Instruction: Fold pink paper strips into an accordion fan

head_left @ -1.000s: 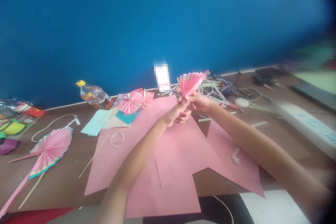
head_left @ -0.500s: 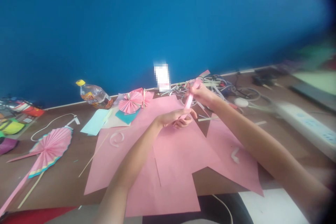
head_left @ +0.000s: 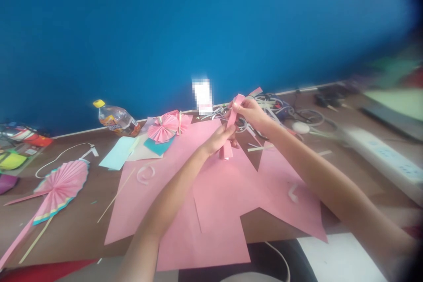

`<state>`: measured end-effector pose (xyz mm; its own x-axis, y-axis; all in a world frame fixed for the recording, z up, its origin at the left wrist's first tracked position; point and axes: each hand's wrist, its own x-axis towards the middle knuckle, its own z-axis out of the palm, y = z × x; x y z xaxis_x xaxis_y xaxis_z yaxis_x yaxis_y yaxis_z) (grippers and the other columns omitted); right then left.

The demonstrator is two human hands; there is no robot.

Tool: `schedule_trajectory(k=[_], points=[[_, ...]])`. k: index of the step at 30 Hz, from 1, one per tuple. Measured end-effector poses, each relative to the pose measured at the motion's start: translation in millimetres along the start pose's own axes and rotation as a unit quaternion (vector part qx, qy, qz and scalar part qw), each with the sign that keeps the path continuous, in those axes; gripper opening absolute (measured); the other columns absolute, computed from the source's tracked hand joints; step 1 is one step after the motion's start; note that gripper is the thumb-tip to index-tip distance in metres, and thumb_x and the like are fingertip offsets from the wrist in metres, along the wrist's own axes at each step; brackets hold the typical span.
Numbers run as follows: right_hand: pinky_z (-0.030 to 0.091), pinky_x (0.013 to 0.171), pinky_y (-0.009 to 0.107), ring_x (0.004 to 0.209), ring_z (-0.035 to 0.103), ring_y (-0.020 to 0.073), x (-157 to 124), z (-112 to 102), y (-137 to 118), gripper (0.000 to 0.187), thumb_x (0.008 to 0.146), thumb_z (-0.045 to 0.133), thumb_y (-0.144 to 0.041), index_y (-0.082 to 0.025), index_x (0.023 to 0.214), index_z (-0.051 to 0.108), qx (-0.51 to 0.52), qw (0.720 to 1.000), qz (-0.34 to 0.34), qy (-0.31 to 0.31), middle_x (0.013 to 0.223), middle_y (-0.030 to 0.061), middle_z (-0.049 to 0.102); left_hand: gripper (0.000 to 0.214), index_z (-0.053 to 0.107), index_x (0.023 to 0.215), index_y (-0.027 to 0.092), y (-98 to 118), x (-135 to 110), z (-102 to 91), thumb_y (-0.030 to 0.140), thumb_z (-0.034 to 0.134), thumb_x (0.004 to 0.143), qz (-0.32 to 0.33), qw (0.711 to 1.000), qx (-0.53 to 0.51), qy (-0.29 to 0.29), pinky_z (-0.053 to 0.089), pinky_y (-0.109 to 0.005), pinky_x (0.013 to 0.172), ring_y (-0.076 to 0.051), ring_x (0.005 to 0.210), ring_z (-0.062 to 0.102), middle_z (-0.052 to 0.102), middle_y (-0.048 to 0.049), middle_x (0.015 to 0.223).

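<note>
A pleated pink paper strip [head_left: 231, 123], folded shut into a narrow bar, stands nearly upright above the table. My right hand [head_left: 251, 112] pinches its upper end. My left hand [head_left: 220, 137] grips it lower down, with the bottom end sticking out below the fingers. Both hands hover over large pink paper sheets [head_left: 211, 198] lying on the brown table [head_left: 76, 224].
A finished pink fan on a stick [head_left: 59, 187] lies at the left. Small pink rosettes [head_left: 165, 127], a plastic bottle [head_left: 115, 119] and teal and blue paper [head_left: 120, 152] lie near the blue wall. Cables and paper strips [head_left: 284, 112] clutter the back right; a white power strip [head_left: 383, 158] lies at the right.
A second ago the pink paper was spread open as a fan in my hands. It has since been squeezed shut into a narrow strip, and my right hand has moved to its top.
</note>
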<state>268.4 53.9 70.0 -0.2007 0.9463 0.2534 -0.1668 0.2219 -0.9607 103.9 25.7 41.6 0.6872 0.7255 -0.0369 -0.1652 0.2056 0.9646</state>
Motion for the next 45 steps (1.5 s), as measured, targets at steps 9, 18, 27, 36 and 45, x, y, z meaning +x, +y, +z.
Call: schedule_trajectory(k=[9, 18, 27, 36, 45], points=[[0.050, 0.051, 0.024, 0.061, 0.064, 0.0149, -1.1, -0.9, -10.8, 0.040, 0.077, 0.067, -0.058, -0.018, 0.076, 0.064, -0.003, 0.999, -0.017, 0.038, 0.073, 0.0056, 0.070, 0.047, 0.053, 0.116, 0.015, -3.8, -1.4, -6.0, 0.039, 0.070, 0.079, -0.004, 0.999, -0.038, -0.028, 0.043, -0.022, 0.056, -0.008, 0.057, 0.056, 0.061, -0.0023, 0.083], [0.054, 0.060, 0.024, 0.063, 0.063, 0.0130, 3.4, -3.0, -10.5, 0.039, 0.080, 0.064, -0.058, -0.019, 0.077, 0.060, 0.092, 0.989, 0.013, 0.115, 0.067, 0.0018, 0.066, 0.035, 0.058, 0.110, 0.012, 3.9, -8.8, -2.1, 0.030, 0.070, 0.081, -0.031, 0.993, -0.058, -0.098, 0.050, -0.033, 0.083, -0.017, 0.083, 0.066, 0.059, -0.0034, 0.081], [0.051, 0.051, 0.023, 0.051, 0.054, 0.0099, 6.6, 3.9, -10.2, 0.040, 0.080, 0.063, -0.058, -0.022, 0.072, 0.049, 0.198, 0.960, 0.041, 0.192, 0.056, -0.0030, 0.053, 0.056, 0.040, 0.134, 0.022, -11.0, -4.1, -3.4, 0.037, 0.063, 0.084, -0.030, 0.993, 0.054, -0.099, 0.039, -0.020, 0.051, -0.011, 0.065, 0.062, 0.063, -0.0097, 0.104], [0.033, 0.033, 0.021, 0.037, 0.032, 0.0079, 10.0, -5.3, 6.4, 0.045, 0.089, 0.046, -0.062, -0.024, 0.068, 0.035, 0.202, 0.933, 0.039, 0.295, 0.048, -0.0070, 0.035, 0.043, 0.051, 0.115, 0.019, -40.6, -2.0, 21.4, 0.054, 0.036, 0.094, 0.037, 0.946, 0.317, 0.065, 0.038, -0.026, 0.061, -0.014, 0.058, 0.047, 0.047, 0.0013, 0.066], [0.017, 0.028, 0.020, 0.031, 0.020, 0.0053, 8.5, -2.7, 14.1, 0.042, 0.094, 0.042, -0.053, -0.023, 0.066, 0.032, 0.261, 0.894, 0.087, 0.355, 0.042, -0.0098, 0.024, 0.034, 0.053, 0.106, 0.017, -57.9, -13.3, 39.7, 0.044, 0.036, 0.094, 0.010, 0.861, 0.474, 0.184, 0.037, -0.035, 0.075, -0.025, 0.066, 0.053, 0.037, 0.0010, 0.057]])
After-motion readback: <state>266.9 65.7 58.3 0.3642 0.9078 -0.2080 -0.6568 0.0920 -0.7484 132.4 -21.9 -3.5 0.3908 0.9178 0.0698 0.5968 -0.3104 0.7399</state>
